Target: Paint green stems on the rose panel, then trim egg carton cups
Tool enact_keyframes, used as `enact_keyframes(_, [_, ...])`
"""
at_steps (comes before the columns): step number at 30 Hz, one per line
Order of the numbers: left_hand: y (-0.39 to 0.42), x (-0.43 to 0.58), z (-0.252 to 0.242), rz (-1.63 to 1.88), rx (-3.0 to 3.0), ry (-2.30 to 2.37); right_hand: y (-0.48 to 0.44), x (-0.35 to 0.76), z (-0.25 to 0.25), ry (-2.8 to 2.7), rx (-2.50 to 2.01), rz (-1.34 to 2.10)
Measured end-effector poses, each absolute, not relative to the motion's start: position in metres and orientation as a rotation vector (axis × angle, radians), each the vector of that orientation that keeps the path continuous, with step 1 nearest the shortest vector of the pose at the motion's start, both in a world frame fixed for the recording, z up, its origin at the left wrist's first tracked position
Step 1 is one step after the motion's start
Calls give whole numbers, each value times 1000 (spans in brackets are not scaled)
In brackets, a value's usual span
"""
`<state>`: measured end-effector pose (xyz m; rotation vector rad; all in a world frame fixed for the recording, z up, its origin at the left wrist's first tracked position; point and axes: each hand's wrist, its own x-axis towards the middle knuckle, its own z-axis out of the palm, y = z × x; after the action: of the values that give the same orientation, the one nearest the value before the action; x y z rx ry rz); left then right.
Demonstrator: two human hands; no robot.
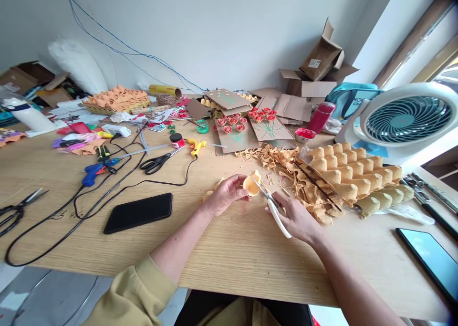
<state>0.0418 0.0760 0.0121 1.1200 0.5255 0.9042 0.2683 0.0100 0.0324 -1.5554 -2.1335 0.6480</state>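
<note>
Pinching a cardboard cup [251, 184] in the left hand [224, 195], forearm slanting across the table [232, 261]; gripping white-handled scissors [275, 205] in the right hand [297, 217], blades at the cup's rim.

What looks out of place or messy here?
Torn carton scraps lie strewn beside the egg tray, behind the cup in the left hand and the scissors in the right hand. A black cable loops loose across the table.

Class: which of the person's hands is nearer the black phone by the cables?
Left. The left hand, holding a yellow cup, sits to the right of the black phone; the right hand, gripping scissors, is farther right, beyond the left hand.
</note>
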Motion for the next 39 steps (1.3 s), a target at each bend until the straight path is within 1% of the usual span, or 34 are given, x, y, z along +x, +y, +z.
enact_keyframes(22, [77,36,23,939,1017,497,12,276,22,-2105,-1450,642])
enact_keyframes(29, [76,37,21,825,1101,509,14,273,27,-2187,-1463,609])
enact_keyframes(39, [75,37,24,808,1024,522,12,277,25,-2159,-1468,657])
